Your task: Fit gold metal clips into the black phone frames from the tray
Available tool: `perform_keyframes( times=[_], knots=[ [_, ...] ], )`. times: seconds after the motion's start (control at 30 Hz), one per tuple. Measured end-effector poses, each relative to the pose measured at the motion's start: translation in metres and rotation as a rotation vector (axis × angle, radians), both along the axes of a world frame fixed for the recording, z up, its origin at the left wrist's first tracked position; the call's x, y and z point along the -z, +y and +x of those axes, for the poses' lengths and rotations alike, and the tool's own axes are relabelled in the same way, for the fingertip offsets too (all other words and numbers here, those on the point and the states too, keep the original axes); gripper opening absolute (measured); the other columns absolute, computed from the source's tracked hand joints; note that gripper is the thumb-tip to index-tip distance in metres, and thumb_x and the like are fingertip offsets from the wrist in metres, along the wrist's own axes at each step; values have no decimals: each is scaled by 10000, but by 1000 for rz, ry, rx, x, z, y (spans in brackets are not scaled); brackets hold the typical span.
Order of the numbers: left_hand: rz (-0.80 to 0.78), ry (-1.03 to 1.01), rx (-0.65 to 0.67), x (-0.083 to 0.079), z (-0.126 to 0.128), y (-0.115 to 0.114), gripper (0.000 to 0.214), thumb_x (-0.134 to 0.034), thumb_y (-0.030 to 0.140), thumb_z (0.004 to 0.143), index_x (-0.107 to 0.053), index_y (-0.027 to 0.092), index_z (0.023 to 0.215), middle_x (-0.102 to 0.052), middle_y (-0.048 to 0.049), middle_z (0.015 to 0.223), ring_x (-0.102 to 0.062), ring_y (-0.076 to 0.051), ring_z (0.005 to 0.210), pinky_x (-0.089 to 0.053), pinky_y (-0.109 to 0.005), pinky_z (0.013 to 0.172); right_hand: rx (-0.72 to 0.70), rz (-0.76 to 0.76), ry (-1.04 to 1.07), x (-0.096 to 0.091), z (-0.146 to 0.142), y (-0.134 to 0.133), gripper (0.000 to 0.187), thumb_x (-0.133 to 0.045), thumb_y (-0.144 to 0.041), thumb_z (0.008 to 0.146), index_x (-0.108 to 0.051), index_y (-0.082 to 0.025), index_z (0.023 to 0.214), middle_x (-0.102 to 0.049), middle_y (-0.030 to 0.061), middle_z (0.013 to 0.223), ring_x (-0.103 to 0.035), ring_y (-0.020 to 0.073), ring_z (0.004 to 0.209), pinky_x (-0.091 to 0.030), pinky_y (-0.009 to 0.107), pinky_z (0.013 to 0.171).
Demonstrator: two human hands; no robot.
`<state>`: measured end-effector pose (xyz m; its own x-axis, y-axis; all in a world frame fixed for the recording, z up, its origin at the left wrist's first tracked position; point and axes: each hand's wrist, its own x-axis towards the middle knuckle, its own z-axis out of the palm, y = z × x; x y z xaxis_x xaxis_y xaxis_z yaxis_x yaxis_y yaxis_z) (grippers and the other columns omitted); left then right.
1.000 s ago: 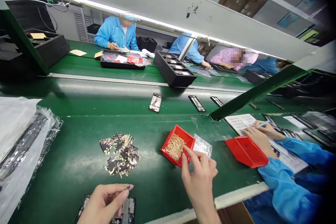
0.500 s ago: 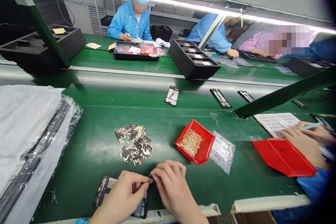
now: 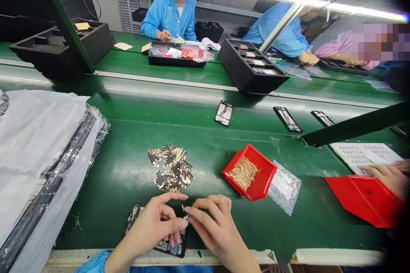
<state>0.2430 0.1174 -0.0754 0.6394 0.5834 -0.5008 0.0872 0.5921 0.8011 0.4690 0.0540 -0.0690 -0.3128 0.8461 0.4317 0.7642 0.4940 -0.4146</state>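
My right hand (image 3: 213, 224) pinches a small dark strip-like part (image 3: 184, 212) between thumb and fingertips; its exact kind is too small to make out. Facing it, my left hand (image 3: 156, 219) has index finger and thumb spread apart, the thumb tip close by the part. Beneath my left hand lies a black phone frame (image 3: 130, 218), partly covered by it. Just beyond both hands is a loose pile of small black and gold strips (image 3: 174, 170). To the right, a red bin (image 3: 266, 177) holds thin tan strips (image 3: 244, 172).
Plastic-wrapped sheets (image 3: 38, 136) fill the left side. A clear bag (image 3: 285, 187) lies by the bin. Several phone frames (image 3: 224, 113) rest farther back. On the right, a co-worker's hand (image 3: 389, 177) is behind another red bin (image 3: 361, 198). A green post (image 3: 355, 126) slants across.
My left fingers have spread from their pinch, while my right hand keeps hold of the small part. The whole view has shifted, moving the scene rightward.
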Motion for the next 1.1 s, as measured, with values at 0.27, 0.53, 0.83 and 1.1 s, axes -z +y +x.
perform_keyframes(
  times=[0.27,0.53,0.83,1.1],
  knots=[
    [854,360,94,-8,-64,-15,521,-787,449,1031,-678,325,1525,-817,-80,1208,-733,-287,1119,-586,-419,999,51,-576,313,12,-30,3,181,-670,-149,1084,-685,-258,940,-697,-8,863,-629,224,863,-474,363,796],
    [1175,569,325,12,-86,-25,916,-975,156,820,-565,373,1609,-664,-82,1569,-558,-380,1440,-456,-566,1186,122,-608,275,28,-43,-7,179,-674,-136,1068,-702,-259,941,-655,-6,818,-600,238,843,-439,372,785],
    [1159,540,325,16,-88,-23,989,-1000,176,806,-499,354,1640,-644,-75,1598,-539,-362,1453,-422,-534,1192,143,-589,253,27,-46,-8,175,-667,-160,1073,-718,-253,934,-635,-3,788,-586,234,823,-424,373,768],
    [1150,542,305,15,-88,-25,807,-915,212,902,-557,346,1613,-663,-85,1570,-545,-361,1448,-454,-536,1175,143,-582,235,27,-46,-7,195,-653,-191,1086,-710,-254,910,-630,-6,771,-584,228,803,-424,378,757]
  ],
)
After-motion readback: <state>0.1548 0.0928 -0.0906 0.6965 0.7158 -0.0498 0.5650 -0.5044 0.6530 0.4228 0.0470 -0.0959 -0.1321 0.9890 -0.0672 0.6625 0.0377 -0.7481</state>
